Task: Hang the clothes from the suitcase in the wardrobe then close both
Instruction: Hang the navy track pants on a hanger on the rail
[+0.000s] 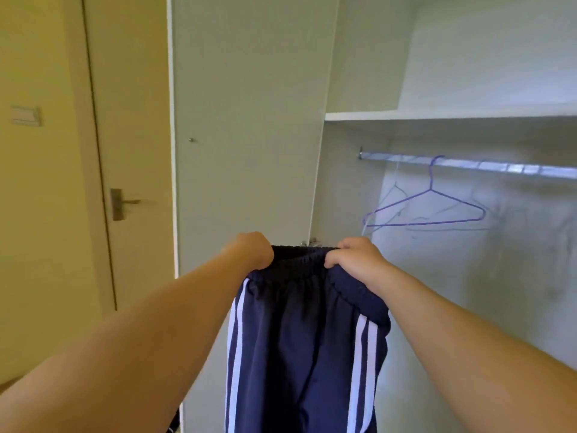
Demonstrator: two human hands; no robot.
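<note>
Clamped on the elastic waistband (301, 262) at either end, my left hand (251, 250) and right hand (357, 260) held the navy track trousers (299, 345) up before the open wardrobe (352, 73), legs hanging straight down (white stripes ran down each side). Beyond my right hand I saw a purple wire hanger (427, 210) hooked on the metal rail (505, 167) under the shelf (452, 114), apart from the trousers.
</note>
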